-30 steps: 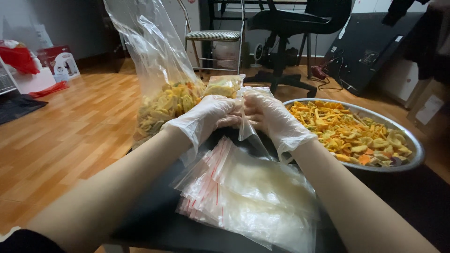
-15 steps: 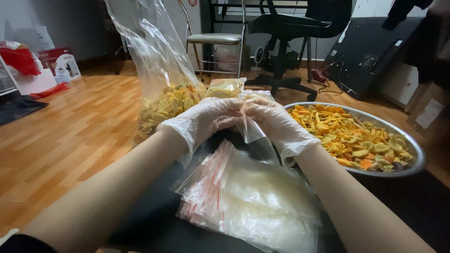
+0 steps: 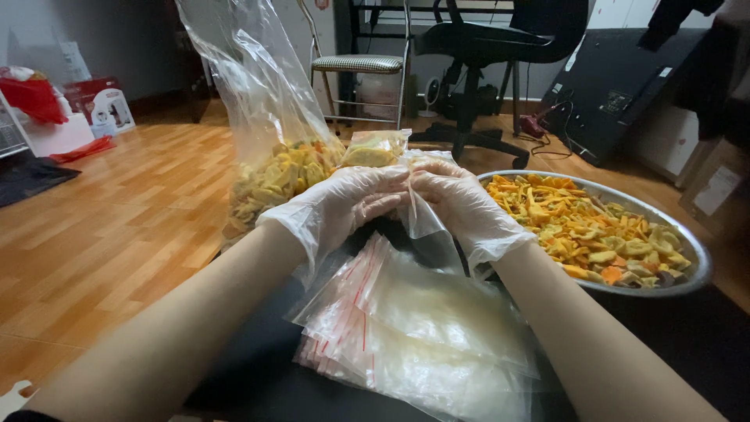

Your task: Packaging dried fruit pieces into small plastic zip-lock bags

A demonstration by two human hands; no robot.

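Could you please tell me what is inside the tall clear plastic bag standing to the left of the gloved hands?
The tall clear plastic bag holds yellow and orange dried chips in its lower part; its upper part looks empty. The gloved left hand hides the bag's bottom right corner.

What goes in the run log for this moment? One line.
left hand: holds small clear bag | right hand: same bag | metal bowl: right

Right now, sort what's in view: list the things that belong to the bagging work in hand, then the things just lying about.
In use:
left hand and right hand, both gloved, pinching a small clear bag
stack of zip bags
metal bowl of dried chips
large chip-filled plastic bag

Lying about:
folding chair
office chair
red-and-white box
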